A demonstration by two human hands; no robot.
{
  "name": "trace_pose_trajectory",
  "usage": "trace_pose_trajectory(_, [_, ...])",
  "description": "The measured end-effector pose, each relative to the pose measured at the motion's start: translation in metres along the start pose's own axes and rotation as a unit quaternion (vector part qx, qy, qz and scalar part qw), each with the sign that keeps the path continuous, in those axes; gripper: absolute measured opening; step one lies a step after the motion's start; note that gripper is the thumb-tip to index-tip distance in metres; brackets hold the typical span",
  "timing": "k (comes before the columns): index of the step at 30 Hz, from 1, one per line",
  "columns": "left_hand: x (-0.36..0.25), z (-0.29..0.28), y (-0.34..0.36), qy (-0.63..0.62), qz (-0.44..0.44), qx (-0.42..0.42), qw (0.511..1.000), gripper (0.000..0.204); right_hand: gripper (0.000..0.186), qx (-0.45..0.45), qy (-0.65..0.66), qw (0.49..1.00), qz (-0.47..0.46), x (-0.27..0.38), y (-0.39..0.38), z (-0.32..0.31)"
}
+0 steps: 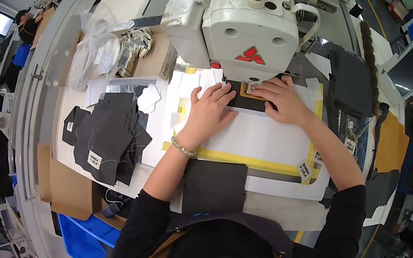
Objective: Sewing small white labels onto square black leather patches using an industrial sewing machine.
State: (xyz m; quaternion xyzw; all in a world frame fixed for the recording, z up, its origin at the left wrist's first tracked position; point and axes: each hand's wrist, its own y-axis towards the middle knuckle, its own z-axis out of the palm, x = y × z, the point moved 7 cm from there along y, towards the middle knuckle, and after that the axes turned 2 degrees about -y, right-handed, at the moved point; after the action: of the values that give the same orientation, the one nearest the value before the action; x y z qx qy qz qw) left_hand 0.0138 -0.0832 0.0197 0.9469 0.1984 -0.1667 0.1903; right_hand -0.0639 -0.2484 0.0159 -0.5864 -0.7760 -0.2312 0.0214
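Under the head of a white sewing machine point(250, 32) lies a dark fabric piece point(228, 98) on a white work plate point(265, 139). A small orange-brown frame point(244, 93) sits on that fabric, with a pale label-like piece inside it. My left hand point(210, 110) is spread flat, its fingertips at the fabric's left edge. From the right, my right hand point(286, 101) reaches in with fingers stretched out onto the frame's right side, thumb apart from them on the fabric. Part of the frame is hidden by those fingers. Another dark fabric piece point(214, 186) lies at the table's front edge.
Left of the plate lies a pile of dark fabric pieces point(108, 139), with a cardboard box point(155, 59) of labels behind it. More dark fabric point(352, 80) is stacked at the right, near a screen point(408, 68). A blue bin point(81, 245) stands below left.
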Motion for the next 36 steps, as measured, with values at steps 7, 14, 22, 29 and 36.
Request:
trace_pose_trajectory(7, [-0.004,0.001,-0.002,0.033,-0.002,-0.004,0.999,0.045,0.044,0.002,-0.020,1.000,0.001,0.004,-0.003,-0.001])
trace_pose_trajectory(14, [0.000,-0.001,0.002,0.051,0.019,0.010,0.998,0.047,0.036,-0.005,-0.054,0.998,-0.019,0.006,0.001,-0.002])
trace_pose_trajectory(22, [0.005,-0.001,0.021,0.076,0.028,0.040,0.996,0.045,0.037,-0.031,-0.062,0.997,-0.024,-0.012,0.006,-0.006])
trace_pose_trajectory(29, [0.003,-0.002,0.022,0.069,0.033,0.037,0.996,0.042,0.035,-0.010,-0.064,0.998,-0.014,-0.009,0.006,-0.004])
trace_pose_trajectory(36, [0.000,-0.003,0.022,0.074,0.034,0.028,0.996,0.041,0.033,-0.066,-0.107,0.991,-0.041,-0.005,0.002,-0.003])
